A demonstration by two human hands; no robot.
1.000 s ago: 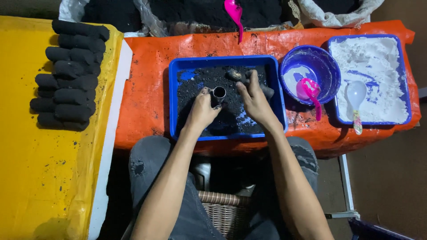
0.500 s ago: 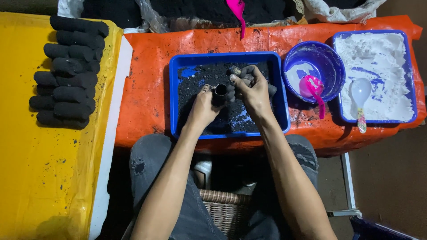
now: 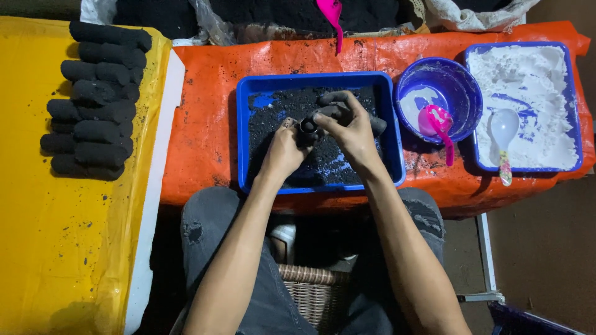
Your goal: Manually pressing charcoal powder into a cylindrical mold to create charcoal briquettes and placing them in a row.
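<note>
right hand (image 3: 352, 129) now over tube (image 3: 308, 127)

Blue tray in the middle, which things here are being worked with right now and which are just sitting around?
In use:
left hand
right hand
short tube
black powder
blue tray

Lying about:
black logs
bowl
pink scoop
white powder tray
white spoon
basket

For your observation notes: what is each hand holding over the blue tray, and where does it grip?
The left hand grips a small dark tube around its side. The right hand presses black mix at its open top.
</note>
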